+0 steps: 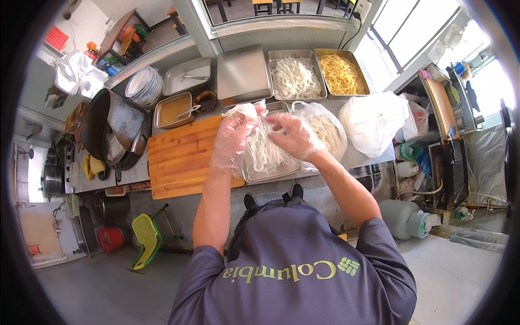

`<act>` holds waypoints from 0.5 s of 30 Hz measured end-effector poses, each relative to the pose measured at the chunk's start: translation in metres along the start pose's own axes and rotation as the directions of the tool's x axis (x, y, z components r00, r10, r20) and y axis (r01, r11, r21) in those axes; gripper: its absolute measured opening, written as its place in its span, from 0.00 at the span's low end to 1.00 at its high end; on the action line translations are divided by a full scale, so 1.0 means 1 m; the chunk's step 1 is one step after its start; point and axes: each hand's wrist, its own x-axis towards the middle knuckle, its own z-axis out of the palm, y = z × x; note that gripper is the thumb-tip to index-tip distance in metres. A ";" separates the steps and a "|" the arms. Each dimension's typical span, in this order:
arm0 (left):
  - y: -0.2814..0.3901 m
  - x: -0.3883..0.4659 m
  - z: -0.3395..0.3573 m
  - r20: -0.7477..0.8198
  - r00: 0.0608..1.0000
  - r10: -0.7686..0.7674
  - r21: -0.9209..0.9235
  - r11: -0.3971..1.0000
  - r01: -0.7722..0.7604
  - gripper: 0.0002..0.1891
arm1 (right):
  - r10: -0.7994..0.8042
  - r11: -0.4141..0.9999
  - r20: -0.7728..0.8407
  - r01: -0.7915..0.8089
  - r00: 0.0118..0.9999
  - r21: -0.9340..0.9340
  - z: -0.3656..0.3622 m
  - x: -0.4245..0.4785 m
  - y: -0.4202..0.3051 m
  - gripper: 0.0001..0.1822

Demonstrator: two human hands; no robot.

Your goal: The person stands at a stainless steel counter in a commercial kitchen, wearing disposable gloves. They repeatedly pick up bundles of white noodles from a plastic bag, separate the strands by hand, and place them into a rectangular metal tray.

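Observation:
My left hand [232, 140], in a clear plastic glove, is closed around a crumpled white bundle [245, 109]; whether it is noodles or plastic film I cannot tell. Below it, white noodles [266, 152] lie in a shallow metal tray [271, 176] beside the wooden cutting board. My right hand [295, 137], also gloved, hovers over the tray's right side with its fingers curved and apart, slightly blurred. Close to it, an opened clear plastic bag [342, 136] holds more pale noodles [325, 129]. Nothing shows in the right hand's fingers.
A cutting board [183, 158] lies at left, near a large wok [95, 126] and stacked bowls [143, 87]. Behind stand a lidded metal tray [243, 75], white noodles [295, 77] and yellow noodles [341, 75]. A white plastic bag [373, 122] sits right; a gas cylinder [400, 217] stands below.

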 end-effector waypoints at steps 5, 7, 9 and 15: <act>0.003 -0.006 0.013 0.116 0.993 0.037 0.227 0.972 -0.063 0.24 | 0.153 0.875 0.052 -0.159 0.987 0.458 0.010 0.031 -0.011 0.19; 0.000 -0.009 0.015 0.088 0.994 0.060 0.151 0.986 -0.073 0.24 | 0.279 0.829 0.195 -0.338 0.940 0.446 0.012 0.036 -0.010 0.13; -0.006 -0.007 0.009 0.076 0.996 0.045 0.053 0.997 -0.049 0.24 | 0.250 0.848 0.114 -0.275 0.961 0.454 0.014 0.032 -0.009 0.12; -0.002 -0.006 0.004 0.080 0.995 -0.067 -0.262 0.961 0.086 0.21 | 0.194 0.852 0.044 -0.190 0.980 0.488 0.013 0.026 -0.008 0.13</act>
